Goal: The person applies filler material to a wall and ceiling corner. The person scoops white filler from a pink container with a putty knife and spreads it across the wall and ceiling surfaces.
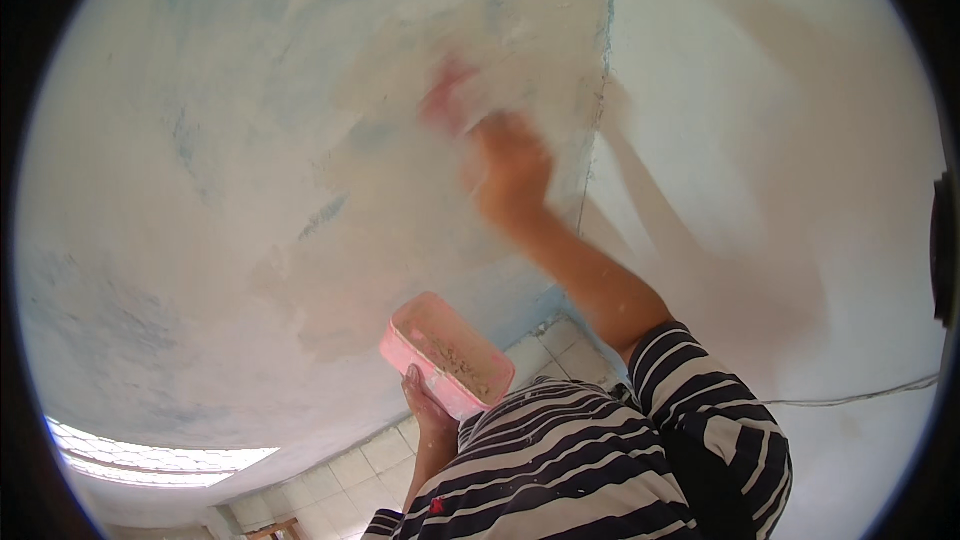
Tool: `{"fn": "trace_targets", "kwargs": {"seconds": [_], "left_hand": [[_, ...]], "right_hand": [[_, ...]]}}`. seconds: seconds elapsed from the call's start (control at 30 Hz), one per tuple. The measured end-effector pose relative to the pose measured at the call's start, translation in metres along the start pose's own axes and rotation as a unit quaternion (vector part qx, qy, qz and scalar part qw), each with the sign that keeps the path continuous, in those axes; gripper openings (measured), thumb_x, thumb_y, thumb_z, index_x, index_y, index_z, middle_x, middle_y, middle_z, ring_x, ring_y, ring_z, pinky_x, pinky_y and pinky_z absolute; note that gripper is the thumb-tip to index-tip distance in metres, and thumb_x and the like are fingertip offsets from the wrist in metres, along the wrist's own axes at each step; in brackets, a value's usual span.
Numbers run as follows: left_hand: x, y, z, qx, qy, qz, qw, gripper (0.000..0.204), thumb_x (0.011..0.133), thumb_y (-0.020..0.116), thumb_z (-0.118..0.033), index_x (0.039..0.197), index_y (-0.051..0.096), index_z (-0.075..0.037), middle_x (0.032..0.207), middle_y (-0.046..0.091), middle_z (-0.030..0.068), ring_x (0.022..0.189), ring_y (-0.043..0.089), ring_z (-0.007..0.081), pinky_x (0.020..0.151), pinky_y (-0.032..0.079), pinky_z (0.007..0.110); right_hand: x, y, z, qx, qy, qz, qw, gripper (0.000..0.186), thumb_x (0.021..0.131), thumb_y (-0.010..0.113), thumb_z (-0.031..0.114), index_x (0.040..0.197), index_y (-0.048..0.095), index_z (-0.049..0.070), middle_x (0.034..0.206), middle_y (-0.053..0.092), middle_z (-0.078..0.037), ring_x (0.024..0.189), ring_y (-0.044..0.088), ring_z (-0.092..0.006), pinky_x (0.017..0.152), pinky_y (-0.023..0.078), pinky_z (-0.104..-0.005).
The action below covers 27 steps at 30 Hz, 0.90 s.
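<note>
Holds the right hand (512,168) high, curled and motion-blurred, at the end of an outstretched bare forearm (598,280), and the left hand (433,414) low with its thumb (413,378) pointing up.

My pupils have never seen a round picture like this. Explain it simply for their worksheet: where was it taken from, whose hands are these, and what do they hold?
There is no machine here, just one person's bare hands. A wide fisheye camera on the person's head took the picture, so straight edges bend. The left hand holds a pink container with brownish material inside. The right hand, blurred, holds a reddish tool by the wall; its exact shape is unclear. Patchy beige and bluish-grey areas cover that wall.
</note>
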State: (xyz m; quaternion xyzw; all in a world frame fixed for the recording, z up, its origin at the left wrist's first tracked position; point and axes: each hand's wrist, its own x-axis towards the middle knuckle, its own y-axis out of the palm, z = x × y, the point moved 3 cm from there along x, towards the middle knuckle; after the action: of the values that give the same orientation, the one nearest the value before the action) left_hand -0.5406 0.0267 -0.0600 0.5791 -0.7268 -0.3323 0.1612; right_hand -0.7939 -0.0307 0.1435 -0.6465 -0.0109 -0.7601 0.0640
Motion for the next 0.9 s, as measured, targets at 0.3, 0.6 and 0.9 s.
{"fn": "trace_targets", "kwargs": {"seconds": [0.3, 0.6, 0.9], "left_hand": [[0.002, 0.0, 0.001, -0.026, -0.023, 0.012, 0.999, 0.059, 0.089, 0.051, -0.037, 0.134, 0.038, -0.002, 0.125, 0.051, 0.014, 0.114, 0.052, 0.0305, 0.094, 0.045, 0.045], [0.007, -0.009, -0.009, 0.044, 0.003, 0.001, 0.999, 0.061, 0.087, 0.055, -0.039, 0.133, 0.041, -0.001, 0.124, 0.054, 0.014, 0.113, 0.054, 0.0299, 0.096, 0.044, 0.045], [0.004, -0.004, -0.002, 0.062, -0.033, -0.002, 0.998, 0.052, 0.094, 0.046, -0.038, 0.131, 0.043, -0.002, 0.121, 0.055, 0.0125, 0.11, 0.055, 0.028, 0.093, 0.046, 0.042]], "right_hand": [[0.041, -0.051, -0.096, 0.042, 0.26, -0.096, 0.96, 0.008, 0.078, 0.058, -0.001, 0.085, 0.059, -0.001, 0.059, 0.053, -0.012, 0.051, 0.055, -0.0264, 0.051, 0.043, -0.035], [-0.039, -0.01, 0.008, 0.17, 0.137, 0.129, 0.967, 0.018, 0.069, 0.061, -0.002, 0.086, 0.059, 0.002, 0.084, 0.06, -0.015, 0.079, 0.061, -0.0218, 0.067, 0.049, -0.0351], [-0.109, -0.088, -0.03, 0.508, 0.475, -0.003, 0.719, 0.032, 0.087, 0.056, -0.006, 0.119, 0.056, -0.004, 0.11, 0.063, -0.011, 0.1, 0.059, -0.0165, 0.093, 0.044, -0.0298]]}}
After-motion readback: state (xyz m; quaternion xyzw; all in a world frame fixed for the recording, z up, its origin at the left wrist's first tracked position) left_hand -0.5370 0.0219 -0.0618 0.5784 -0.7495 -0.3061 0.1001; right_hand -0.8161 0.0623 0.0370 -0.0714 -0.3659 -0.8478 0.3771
